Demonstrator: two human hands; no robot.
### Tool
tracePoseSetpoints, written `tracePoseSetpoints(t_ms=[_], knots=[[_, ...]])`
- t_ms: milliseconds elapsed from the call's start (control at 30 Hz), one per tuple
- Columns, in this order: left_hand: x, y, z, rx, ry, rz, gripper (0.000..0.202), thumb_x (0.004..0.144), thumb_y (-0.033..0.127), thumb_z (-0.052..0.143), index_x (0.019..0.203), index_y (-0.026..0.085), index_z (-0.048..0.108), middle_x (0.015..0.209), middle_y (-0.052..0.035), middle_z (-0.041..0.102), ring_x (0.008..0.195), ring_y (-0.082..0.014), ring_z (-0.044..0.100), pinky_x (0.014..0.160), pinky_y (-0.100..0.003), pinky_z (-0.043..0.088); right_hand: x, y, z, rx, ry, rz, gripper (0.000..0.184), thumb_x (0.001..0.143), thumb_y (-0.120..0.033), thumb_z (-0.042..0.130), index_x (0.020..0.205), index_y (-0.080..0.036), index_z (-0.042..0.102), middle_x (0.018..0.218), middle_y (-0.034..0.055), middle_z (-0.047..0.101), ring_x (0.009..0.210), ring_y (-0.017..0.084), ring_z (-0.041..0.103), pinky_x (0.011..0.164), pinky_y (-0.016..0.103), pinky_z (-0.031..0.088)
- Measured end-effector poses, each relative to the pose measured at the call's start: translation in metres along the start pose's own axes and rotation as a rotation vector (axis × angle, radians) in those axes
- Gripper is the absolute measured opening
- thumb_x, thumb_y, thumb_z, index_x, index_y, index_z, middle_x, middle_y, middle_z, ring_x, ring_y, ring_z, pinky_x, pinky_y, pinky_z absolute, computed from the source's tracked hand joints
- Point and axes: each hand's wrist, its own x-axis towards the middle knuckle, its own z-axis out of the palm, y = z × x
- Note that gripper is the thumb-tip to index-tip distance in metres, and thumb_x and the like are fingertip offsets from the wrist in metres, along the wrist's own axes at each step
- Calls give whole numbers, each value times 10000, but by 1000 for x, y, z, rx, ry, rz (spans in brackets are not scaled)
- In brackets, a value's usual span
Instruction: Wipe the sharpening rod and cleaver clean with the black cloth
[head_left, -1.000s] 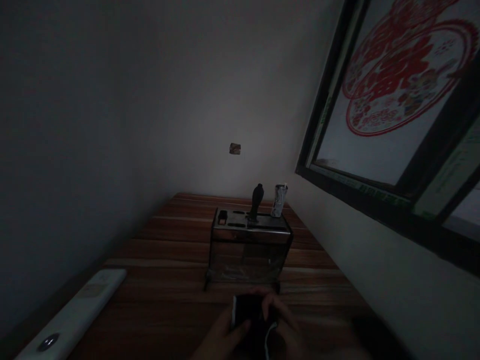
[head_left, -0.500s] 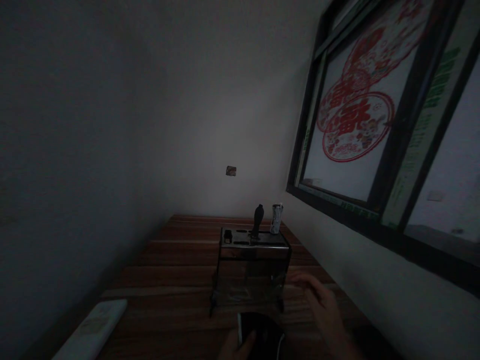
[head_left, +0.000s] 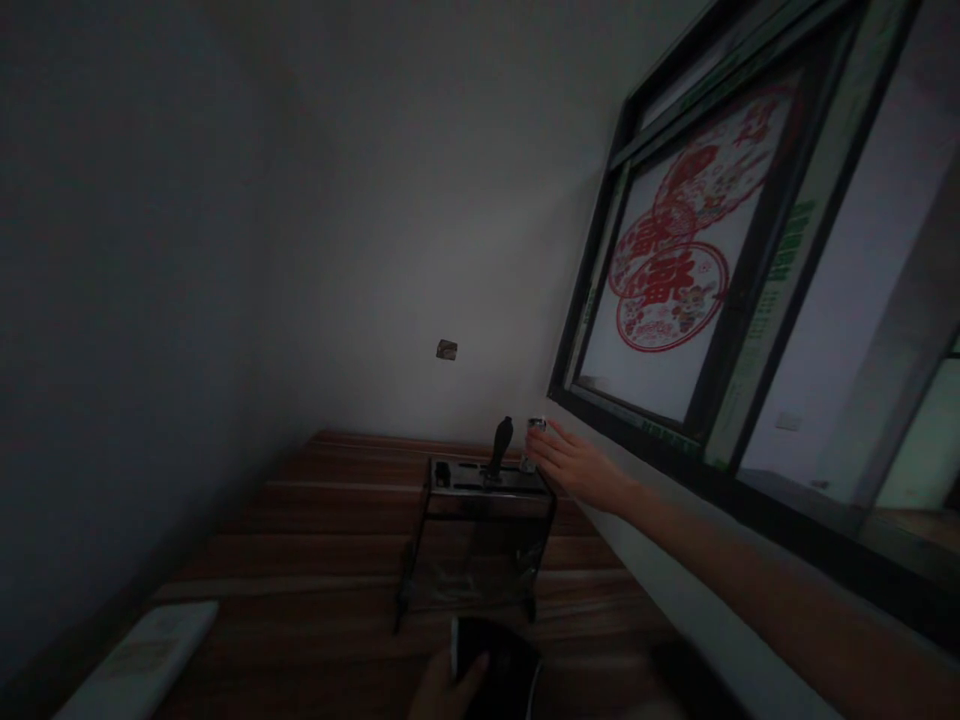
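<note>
In a dim room, my right hand (head_left: 576, 462) is stretched out over the wooden table (head_left: 315, 520), fingers reaching onto a small silver can (head_left: 532, 436) that stands behind a clear knife block (head_left: 480, 530). Whether the fingers have closed round the can I cannot tell. A dark knife handle (head_left: 500, 445) sticks up from the block's slotted top, just left of the hand. My left hand (head_left: 444, 686) is at the bottom edge, its thumb on a dark object (head_left: 496, 668) with a white edge, holding it close to me.
A white remote-like device (head_left: 139, 660) lies at the table's near left. A wall runs along the left and back, with a small patch (head_left: 447, 349) on it. A dark-framed window (head_left: 720, 300) with a red paper-cut decoration (head_left: 667, 260) fills the right side.
My right hand left the dark object, rose past the knife block's right side and reached the can at the back. The view swung left and pulled back a little.
</note>
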Motion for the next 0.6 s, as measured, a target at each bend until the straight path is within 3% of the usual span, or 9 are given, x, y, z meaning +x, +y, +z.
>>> tracePoseSetpoints(t_ms=[200, 400, 600], knots=[[1, -3, 8, -50, -37, -20, 587, 545, 552, 694, 923, 103, 663, 947, -122, 680, 964, -312, 594, 858, -356, 450, 21, -1, 14, -75, -107, -165, 301, 865, -73, 378, 1120, -73, 537, 1178, 154, 576, 1228, 221, 404, 1086, 426, 219], [1, -4, 10, -49, -53, -19, 573, 537, 533, 709, 904, 96, 665, 922, -116, 685, 948, -307, 597, 839, -353, 458, 37, 9, 27, -204, -193, -209, 225, 852, -74, 406, 923, -130, 611, 951, 92, 653, 1008, 195, 538, 1075, 427, 186], [1, -3, 9, -14, -68, 14, 585, 535, 528, 712, 915, 87, 656, 937, -125, 681, 953, -304, 595, 839, -340, 457, 42, 10, 36, -225, -244, -189, 206, 819, -55, 440, 848, -130, 630, 838, 83, 659, 858, 192, 555, 1032, 399, 199]])
